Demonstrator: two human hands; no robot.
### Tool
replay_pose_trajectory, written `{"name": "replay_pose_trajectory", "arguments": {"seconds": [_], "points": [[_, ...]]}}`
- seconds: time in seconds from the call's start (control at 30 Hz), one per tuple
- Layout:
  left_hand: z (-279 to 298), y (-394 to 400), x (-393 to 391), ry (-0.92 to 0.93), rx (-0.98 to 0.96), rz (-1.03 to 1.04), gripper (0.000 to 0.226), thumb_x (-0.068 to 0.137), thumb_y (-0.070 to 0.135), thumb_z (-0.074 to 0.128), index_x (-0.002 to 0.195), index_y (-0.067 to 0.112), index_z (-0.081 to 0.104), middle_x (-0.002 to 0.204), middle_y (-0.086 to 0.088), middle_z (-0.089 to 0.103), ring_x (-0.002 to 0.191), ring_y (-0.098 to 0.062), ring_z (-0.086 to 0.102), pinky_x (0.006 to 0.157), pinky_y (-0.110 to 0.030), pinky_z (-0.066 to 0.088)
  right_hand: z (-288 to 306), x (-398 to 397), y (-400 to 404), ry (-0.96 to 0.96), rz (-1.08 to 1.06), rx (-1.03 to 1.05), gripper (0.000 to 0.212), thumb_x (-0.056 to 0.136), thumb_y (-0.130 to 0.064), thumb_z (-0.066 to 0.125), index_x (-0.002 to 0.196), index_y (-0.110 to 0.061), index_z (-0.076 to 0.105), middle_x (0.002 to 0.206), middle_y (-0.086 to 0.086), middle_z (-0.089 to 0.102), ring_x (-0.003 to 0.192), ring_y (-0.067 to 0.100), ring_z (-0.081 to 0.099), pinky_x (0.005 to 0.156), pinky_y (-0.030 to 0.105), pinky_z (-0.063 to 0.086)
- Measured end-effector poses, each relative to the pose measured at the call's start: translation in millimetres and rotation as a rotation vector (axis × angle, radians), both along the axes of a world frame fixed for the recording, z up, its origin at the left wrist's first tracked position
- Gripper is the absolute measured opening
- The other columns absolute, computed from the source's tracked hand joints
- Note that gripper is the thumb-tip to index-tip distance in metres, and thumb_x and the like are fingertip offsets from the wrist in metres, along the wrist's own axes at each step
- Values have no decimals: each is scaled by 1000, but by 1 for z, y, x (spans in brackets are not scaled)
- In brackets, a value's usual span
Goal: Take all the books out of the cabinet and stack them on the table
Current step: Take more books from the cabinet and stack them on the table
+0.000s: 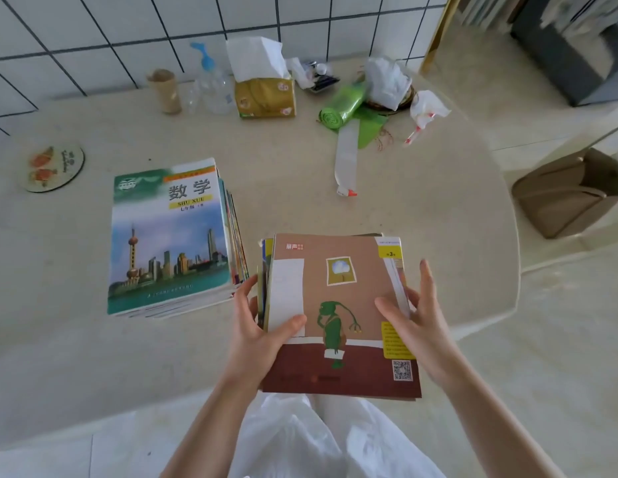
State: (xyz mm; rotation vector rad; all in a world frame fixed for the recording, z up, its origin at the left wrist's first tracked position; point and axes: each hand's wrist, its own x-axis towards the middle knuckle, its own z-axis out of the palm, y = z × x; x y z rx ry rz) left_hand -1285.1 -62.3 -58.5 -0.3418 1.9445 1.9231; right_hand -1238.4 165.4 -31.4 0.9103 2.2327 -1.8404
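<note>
I see my left hand gripping a bundle of books at its left edge: the thumb lies curled over the brown cover on top, and the fingers wrap down the side and underneath. My right hand is spread fairly wide, fingers straight and fanned, with the thumb resting on the cover near the right edge; the fingertips seem to touch that edge, though I cannot tell how firmly.

The bundle sits between my two hands, above the near edge of the tabletop, its near end sticking out past that edge over my lap. I cannot tell whether its far end rests on the surface or hangs just above it. To its left, just beside my left hand, a stack of books lies flat on the tabletop, topped by a maths textbook with a city skyline cover.

Only thin coloured edges of the books under the brown cover show at the left, so I cannot count them. The cabinet at top right is cut off and blurred.
</note>
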Motion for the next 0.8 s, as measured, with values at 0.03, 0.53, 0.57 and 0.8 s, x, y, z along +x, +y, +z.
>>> {"name": "replay_pose_trajectory", "arguments": {"seconds": [0.03,0.53,0.57,0.8], "points": [[-3,3,-4,-8,-1,2,87,69,7,85,132,41,36,122,0,61,105,-20,67,82,-46,59,-2,-6,7,-44,-31,-59,93,88,-20,68,153,-36,3,122,-10,63,95,4,69,93,35,52],[-14,42,-65,171,-212,-22,115,61,-13,84,145,34,19,137,3,50,126,-18,51,99,-27,50,-17,-91,82,66,376,-40,64,73,8,74,120,-27,48,109,3,66,87,2,68,66,21,55],[-15,41,-66,191,-218,-10,117,60,-10,86,148,27,20,140,-1,49,129,-19,50,104,-37,48,-18,-93,82,103,401,5,63,73,9,74,114,-31,48,106,1,66,85,-2,67,68,20,55],[-15,42,-50,288,-277,76,100,62,-18,80,144,1,27,127,-15,56,106,11,58,86,-3,42,-44,-87,66,337,445,288,68,66,-2,80,119,-28,46,114,-5,60,108,6,58,94,19,43]]}}
